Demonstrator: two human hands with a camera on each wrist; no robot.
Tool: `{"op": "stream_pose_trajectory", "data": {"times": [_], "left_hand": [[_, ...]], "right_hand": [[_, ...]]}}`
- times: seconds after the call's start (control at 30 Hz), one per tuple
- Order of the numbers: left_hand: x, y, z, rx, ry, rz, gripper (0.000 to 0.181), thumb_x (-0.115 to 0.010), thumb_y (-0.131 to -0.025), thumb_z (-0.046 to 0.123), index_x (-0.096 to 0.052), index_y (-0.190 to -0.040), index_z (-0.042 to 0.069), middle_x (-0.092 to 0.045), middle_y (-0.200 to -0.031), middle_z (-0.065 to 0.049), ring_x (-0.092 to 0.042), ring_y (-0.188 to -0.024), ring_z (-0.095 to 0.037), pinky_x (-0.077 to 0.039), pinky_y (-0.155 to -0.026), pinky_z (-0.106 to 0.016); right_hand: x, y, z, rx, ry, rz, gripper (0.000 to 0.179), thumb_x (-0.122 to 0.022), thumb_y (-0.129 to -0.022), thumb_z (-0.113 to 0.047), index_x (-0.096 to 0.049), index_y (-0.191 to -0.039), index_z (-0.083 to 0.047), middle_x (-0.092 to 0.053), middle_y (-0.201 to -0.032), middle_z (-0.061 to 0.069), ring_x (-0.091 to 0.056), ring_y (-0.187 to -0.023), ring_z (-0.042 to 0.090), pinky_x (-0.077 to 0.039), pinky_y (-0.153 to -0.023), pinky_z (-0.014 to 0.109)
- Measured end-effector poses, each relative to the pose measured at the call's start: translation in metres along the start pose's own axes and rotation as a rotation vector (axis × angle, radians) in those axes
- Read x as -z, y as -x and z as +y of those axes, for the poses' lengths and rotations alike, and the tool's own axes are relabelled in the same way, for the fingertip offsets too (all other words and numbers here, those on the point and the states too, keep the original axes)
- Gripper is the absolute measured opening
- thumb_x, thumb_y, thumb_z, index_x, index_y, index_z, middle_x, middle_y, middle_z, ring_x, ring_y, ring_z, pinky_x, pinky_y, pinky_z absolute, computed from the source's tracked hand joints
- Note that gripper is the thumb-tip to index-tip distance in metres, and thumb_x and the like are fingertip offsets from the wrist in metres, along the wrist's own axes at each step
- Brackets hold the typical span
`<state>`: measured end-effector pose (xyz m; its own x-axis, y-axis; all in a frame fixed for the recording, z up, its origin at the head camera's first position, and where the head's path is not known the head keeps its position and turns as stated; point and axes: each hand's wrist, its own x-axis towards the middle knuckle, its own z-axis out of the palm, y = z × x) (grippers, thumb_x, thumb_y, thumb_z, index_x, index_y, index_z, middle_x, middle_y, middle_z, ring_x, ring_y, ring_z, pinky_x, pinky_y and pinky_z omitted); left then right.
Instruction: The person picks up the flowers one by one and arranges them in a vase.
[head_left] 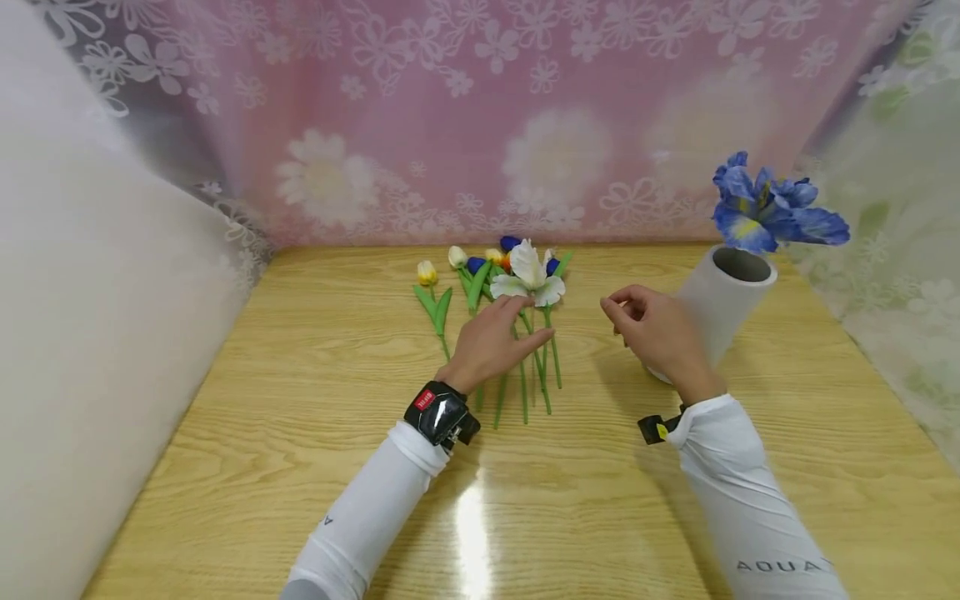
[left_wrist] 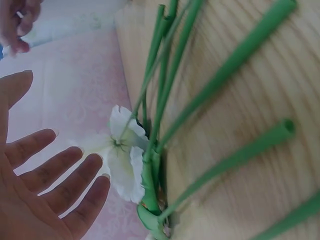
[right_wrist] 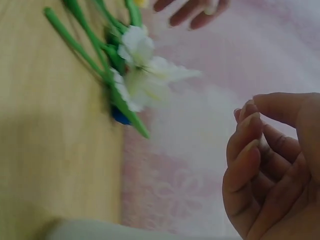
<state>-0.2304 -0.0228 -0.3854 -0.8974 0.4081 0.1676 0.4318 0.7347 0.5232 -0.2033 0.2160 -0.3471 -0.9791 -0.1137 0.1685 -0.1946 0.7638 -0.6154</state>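
My left hand (head_left: 491,340) is spread over the stems of a white iris (head_left: 529,279) and several tulips. In the left wrist view its fingers (left_wrist: 65,195) are nearly straight, beside the iris and with nothing in them. My right hand (head_left: 663,333) is beside a white cylindrical vase (head_left: 712,312), overlapping it in the head view. Its fingers (right_wrist: 242,185) curl loosely towards the thumb, nothing visible in them. Blue irises (head_left: 765,208) stand in the vase, blooms leaning right over its rim. At the left of the group lies a yellow-and-white tulip (head_left: 427,273).
Behind the white iris, blue tulips (head_left: 476,265), a cream tulip (head_left: 457,257) and an orange one lie bunched near the far edge of the wooden table (head_left: 315,417). A pink flowered curtain (head_left: 450,125) hangs behind; a white wall (head_left: 97,292) stands left.
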Motion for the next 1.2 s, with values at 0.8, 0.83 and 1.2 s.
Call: {"op": "stream_pose_trajectory", "data": {"times": [0.8,0.83,1.2], "left_hand": [[0.003,0.022,-0.036,0.096,-0.1,-0.035,0.061,-0.056,-0.09,0.057,-0.055,-0.134,0.016,-0.052,-0.134,-0.005,-0.052,-0.115,-0.029,-0.047,-0.086,-0.045],[0.003,0.023,-0.037,0.096,-0.099,-0.032,0.06,-0.057,-0.09,0.056,-0.055,-0.134,0.016,-0.052,-0.134,-0.005,-0.052,-0.114,-0.029,-0.047,-0.086,-0.045],[0.004,0.031,-0.047,0.083,-0.094,-0.014,0.057,-0.057,-0.091,0.054,-0.056,-0.131,0.014,-0.054,-0.129,-0.005,-0.058,-0.102,-0.024,-0.049,-0.08,-0.04]], "right_hand": [[-0.094,-0.037,0.001,-0.088,-0.225,-0.255,0.032,-0.054,-0.099,-0.024,-0.061,-0.119,0.001,-0.065,-0.083,0.014,-0.063,-0.06,0.027,-0.052,-0.05,0.034],[-0.096,-0.038,0.0,-0.095,-0.236,-0.262,0.033,-0.054,-0.099,-0.024,-0.061,-0.119,0.002,-0.066,-0.081,0.014,-0.063,-0.058,0.027,-0.053,-0.049,0.034],[-0.11,-0.043,-0.005,-0.171,-0.263,-0.247,0.031,-0.054,-0.099,-0.024,-0.063,-0.114,0.001,-0.066,-0.072,0.012,-0.062,-0.051,0.025,-0.052,-0.05,0.035]]}}
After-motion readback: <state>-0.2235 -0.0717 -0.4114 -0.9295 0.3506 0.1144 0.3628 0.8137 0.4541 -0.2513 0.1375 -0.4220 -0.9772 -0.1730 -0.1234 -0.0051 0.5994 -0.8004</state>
